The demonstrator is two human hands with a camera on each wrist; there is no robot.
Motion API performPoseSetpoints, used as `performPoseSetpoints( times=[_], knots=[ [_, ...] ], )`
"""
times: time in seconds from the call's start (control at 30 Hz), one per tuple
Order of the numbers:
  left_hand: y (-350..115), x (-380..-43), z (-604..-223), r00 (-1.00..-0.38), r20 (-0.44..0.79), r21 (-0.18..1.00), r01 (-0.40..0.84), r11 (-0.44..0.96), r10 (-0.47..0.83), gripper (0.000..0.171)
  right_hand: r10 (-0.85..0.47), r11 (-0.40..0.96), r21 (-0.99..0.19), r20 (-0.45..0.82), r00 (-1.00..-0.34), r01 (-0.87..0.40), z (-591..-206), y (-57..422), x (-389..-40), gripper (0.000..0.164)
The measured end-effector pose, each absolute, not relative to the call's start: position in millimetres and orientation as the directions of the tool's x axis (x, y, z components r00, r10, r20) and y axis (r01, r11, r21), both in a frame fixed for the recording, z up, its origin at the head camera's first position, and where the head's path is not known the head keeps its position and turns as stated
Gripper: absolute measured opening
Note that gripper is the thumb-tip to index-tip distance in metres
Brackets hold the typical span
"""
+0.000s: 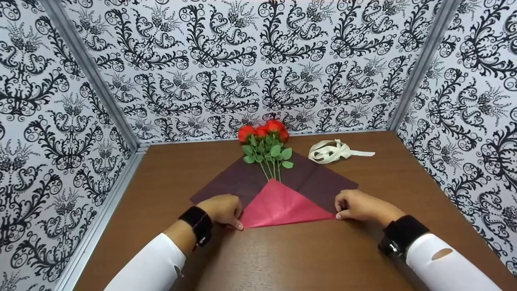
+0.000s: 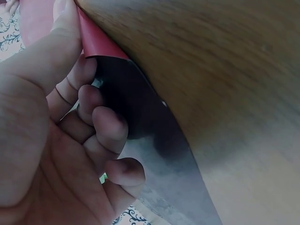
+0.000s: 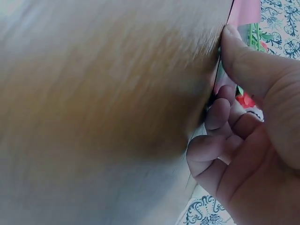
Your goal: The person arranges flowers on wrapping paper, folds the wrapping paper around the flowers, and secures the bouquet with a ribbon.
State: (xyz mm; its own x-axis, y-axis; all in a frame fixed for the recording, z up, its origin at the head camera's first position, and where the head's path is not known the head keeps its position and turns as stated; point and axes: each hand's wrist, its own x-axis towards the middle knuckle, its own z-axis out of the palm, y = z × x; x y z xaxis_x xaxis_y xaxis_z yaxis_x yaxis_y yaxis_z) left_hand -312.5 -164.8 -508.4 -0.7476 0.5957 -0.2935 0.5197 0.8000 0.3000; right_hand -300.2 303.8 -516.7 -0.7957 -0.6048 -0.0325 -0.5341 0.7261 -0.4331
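Note:
A sheet of wrapping paper (image 1: pixel 282 204), dark purple on one face and pinkish red on the other, lies on the table with its near part folded up into a red triangle. Several red artificial roses (image 1: pixel 264 131) with green leaves rest on it, their lower stems hidden under the fold. My left hand (image 1: pixel 224 210) pinches the left end of the fold; in the left wrist view the thumb presses the red paper (image 2: pixel 101 42) and the other fingers curl beside the dark face. At the opposite end my right hand (image 1: pixel 359 205) pinches the fold's right corner between thumb and fingers.
A loosely coiled cream ribbon (image 1: pixel 329 152) lies at the back right of the brown wooden table (image 1: pixel 282 258). Patterned black-and-white walls (image 1: pixel 262 60) enclose the table at the back and both sides, with metal frame posts at the corners.

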Motion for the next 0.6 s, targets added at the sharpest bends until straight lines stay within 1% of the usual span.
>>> performPoseSetpoints(
  times=[0.13, 0.23, 0.43, 0.53, 0.6],
  knots=[
    [-166, -313, -511, -0.753, -0.285, 0.292, 0.521, 0.802, 0.593, 0.047, -0.543, 0.794, -0.390, -0.112, -0.832, -0.466, -511, 298, -301, 0.028],
    [-166, -313, -513, -0.755, -0.278, 0.290, 0.523, 0.801, 0.593, 0.047, -0.528, 0.820, -0.326, -0.115, -0.841, -0.470, -505, 288, -298, 0.029],
    [-165, -310, -509, -0.755, -0.277, 0.279, 0.528, 0.802, 0.594, 0.047, -0.596, 0.792, -0.205, -0.052, -0.801, -0.576, -485, 248, -285, 0.023],
    [-166, -309, -507, -0.752, -0.267, 0.271, 0.542, 0.796, 0.603, 0.047, -0.637, 0.761, -0.153, 0.003, -0.771, -0.630, -478, 224, -281, 0.018],
    [-166, -309, -507, -0.753, -0.263, 0.264, 0.545, 0.796, 0.603, 0.047, -0.665, 0.733, -0.144, 0.051, -0.745, -0.664, -478, 207, -283, 0.013]
  ],
)
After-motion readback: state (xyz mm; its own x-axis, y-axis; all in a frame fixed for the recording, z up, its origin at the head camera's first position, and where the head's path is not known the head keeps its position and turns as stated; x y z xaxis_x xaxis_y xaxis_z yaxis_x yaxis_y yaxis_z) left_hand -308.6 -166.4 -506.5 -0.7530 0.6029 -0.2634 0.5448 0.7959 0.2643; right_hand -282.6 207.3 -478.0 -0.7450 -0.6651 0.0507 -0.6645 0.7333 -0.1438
